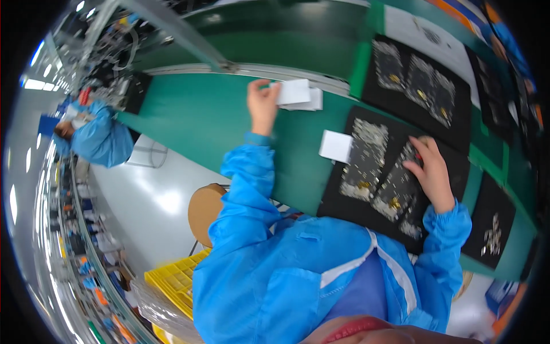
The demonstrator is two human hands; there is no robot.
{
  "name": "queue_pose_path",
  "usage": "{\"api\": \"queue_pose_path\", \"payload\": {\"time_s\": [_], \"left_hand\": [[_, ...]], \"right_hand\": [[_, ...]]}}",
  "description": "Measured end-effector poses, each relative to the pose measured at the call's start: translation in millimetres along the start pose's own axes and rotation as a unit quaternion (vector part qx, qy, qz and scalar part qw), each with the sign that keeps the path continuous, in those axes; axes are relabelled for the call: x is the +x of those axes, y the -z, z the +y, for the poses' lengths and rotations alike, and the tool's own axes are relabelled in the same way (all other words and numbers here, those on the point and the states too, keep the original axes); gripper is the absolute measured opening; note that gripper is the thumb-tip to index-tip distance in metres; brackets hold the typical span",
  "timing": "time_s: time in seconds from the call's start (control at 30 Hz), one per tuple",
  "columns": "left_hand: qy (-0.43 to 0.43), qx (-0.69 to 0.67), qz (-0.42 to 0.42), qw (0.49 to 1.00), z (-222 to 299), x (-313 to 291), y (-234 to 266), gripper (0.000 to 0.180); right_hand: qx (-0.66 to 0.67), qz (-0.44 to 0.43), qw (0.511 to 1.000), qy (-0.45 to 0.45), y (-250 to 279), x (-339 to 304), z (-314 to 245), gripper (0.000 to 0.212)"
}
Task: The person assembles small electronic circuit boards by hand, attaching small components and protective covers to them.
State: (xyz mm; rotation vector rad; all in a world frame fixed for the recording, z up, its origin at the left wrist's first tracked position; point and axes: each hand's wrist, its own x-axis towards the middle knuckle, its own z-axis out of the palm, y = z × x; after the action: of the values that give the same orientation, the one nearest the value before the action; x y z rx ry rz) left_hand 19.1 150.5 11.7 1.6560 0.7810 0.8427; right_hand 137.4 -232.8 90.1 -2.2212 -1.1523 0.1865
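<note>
My left hand (pixel 264 108) is at the far side of the green bench, its thumb and fingers pinched at the left edge of a white card (pixel 295 92). Another white card (pixel 314 102) lies partly under that one. My right hand (pixel 431 171) rests over a black mat (pixel 335 198) covered with groups of small silvery and gold parts (pixel 366 152). Its thumb and index finger are spread apart over one group (pixel 395 189); a small red spot shows beside the fingers, too small to name. A separate white square card (pixel 336 146) lies at the mat's left edge.
A second black mat (pixel 401 106) with more small parts lies farther back, and another (pixel 487 221) at the right. A metal rail (pixel 252 70) borders the bench. Left are a round stool (pixel 206 213), a yellow crate (pixel 177 281) and a co-worker in blue (pixel 100 135).
</note>
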Motion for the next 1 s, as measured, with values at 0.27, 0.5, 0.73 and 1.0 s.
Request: {"api": "queue_pose_path", "payload": {"time_s": [0.27, 0.5, 0.73, 1.0], "left_hand": [[0.084, -0.157, -0.326, 0.928, 103.2, -127.6, -47.7, 0.039], [0.081, -0.143, -0.332, 0.929, 104.4, -153.7, -66.2, 0.039], [0.075, -0.093, -0.358, 0.926, 117.6, -153.7, -60.5, 0.038], [0.059, -0.042, -0.392, 0.917, 132.2, -160.4, -59.7, 0.033]], "right_hand": [[0.171, 0.000, 0.985, -0.009, 8.8, -4.7, 10.8, 0.052], [0.186, 0.011, 0.982, -0.019, 7.3, -12.0, 13.8, 0.053], [0.181, 0.019, 0.983, 0.011, 8.3, -11.0, 7.6, 0.056], [0.078, 0.044, 0.992, 0.085, 5.3, -7.3, -2.7, 0.058]]}}
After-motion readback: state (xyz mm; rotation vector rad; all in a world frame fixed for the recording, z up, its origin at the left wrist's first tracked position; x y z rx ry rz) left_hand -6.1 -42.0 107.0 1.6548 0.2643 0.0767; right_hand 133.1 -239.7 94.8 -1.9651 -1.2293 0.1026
